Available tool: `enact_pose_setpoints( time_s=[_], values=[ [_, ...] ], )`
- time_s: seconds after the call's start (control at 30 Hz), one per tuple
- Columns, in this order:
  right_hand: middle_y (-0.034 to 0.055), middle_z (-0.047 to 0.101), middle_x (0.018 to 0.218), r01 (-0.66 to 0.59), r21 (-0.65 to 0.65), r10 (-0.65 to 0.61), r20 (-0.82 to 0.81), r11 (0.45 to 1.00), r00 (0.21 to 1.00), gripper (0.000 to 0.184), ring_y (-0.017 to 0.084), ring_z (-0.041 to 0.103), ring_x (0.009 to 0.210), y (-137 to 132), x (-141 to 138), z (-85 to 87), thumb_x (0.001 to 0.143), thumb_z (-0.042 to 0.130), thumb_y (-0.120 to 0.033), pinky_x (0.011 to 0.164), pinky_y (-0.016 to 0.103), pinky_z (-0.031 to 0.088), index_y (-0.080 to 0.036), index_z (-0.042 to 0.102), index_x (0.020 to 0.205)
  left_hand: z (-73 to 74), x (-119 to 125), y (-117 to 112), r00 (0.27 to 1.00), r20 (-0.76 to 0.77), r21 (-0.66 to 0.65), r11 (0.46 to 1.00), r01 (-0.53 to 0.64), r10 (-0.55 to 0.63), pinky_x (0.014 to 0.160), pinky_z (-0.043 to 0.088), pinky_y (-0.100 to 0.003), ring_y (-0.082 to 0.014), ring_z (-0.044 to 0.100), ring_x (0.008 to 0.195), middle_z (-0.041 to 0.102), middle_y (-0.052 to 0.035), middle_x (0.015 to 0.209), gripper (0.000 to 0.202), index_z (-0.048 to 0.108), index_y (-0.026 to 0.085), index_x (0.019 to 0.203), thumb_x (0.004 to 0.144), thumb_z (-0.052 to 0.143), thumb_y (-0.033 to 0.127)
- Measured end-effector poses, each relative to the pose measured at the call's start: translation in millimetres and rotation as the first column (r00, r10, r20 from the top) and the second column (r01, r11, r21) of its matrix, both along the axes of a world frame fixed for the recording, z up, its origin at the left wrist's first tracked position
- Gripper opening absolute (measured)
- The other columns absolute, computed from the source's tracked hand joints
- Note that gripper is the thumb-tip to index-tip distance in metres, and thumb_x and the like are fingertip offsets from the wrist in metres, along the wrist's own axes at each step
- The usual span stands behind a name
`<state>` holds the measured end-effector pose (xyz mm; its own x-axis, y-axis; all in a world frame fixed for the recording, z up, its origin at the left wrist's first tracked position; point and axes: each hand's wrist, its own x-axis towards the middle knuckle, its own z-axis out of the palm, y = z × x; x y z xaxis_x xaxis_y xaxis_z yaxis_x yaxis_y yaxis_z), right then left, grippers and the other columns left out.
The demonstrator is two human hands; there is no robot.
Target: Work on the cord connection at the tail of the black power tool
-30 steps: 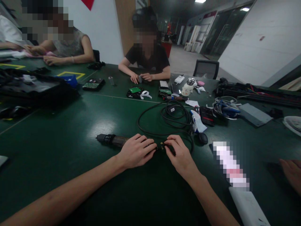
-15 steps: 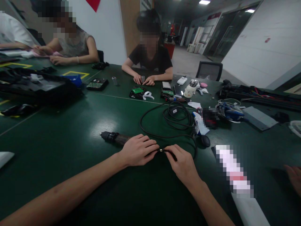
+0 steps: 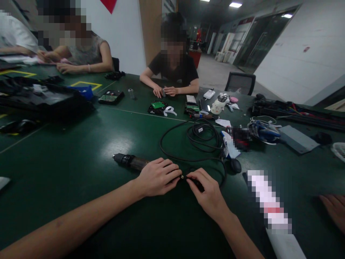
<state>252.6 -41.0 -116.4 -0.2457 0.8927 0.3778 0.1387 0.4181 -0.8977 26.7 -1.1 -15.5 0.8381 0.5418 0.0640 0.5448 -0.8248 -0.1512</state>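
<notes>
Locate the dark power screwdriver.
In the head view, left of centre, the dark power screwdriver lies on the green table, its rear under the left hand.

A workshop in an office-like room: wide green-topped table point(image 3: 67, 162), flat green circuit board point(image 3: 158, 104), dark cylindrical power tool point(image 3: 131, 162), black mesh-backed chair point(image 3: 240, 82)

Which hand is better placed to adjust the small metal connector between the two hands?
Probably the right hand: it pinches a dark piece just beside the metal connector. The left hand is closed over the dark tool, so it seems better suited to steadying.
</notes>
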Motion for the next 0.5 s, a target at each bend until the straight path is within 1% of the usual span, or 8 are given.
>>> enact_pose_setpoints(
  time_s=[0.2,0.33,0.5],
  values=[
    [0.0071,0.065,0.107,0.013,0.018,-0.013,0.005,1.0,1.0,0.015,0.022,0.066,0.099,-0.2,-3.2,0.1,0.103,0.058,-0.018,0.081,0.034,0.057,-0.024,0.067,0.113,2.2,-0.3,-4.1,0.999,-0.001,0.033,0.999,0.032,-0.032,0.088,0.046,-0.038,-0.0218,0.065,0.105,0.072,-0.0039,0.12,0.025,0.065,0.02,0.126,0.104,0.058,0.031],
    [0.0058,0.065,0.104,0.036,0.034,-0.037,0.028,0.999,0.999,0.015,0.021,0.066,0.095,0.3,-4.1,-0.4,0.102,0.057,-0.015,0.08,0.033,0.056,-0.023,0.067,0.111,3.7,-1.9,-3.7,1.0,-0.014,0.009,1.0,0.027,-0.027,0.087,0.046,-0.037,-0.0215,0.065,0.103,0.072,-0.0042,0.119,0.024,0.065,0.021,0.125,0.104,0.058,0.032],
    [0.0062,0.064,0.103,0.043,0.028,-0.044,0.037,0.999,0.998,0.014,0.021,0.066,0.095,1.4,-5.1,0.3,0.102,0.057,-0.015,0.082,0.034,0.055,-0.023,0.065,0.11,2.0,-2.9,-2.5,1.0,0.012,-0.025,1.0,0.005,-0.005,0.084,0.046,-0.037,-0.0205,0.066,0.1,0.072,-0.0024,0.119,0.025,0.065,0.022,0.124,0.104,0.058,0.035]
  ],
)
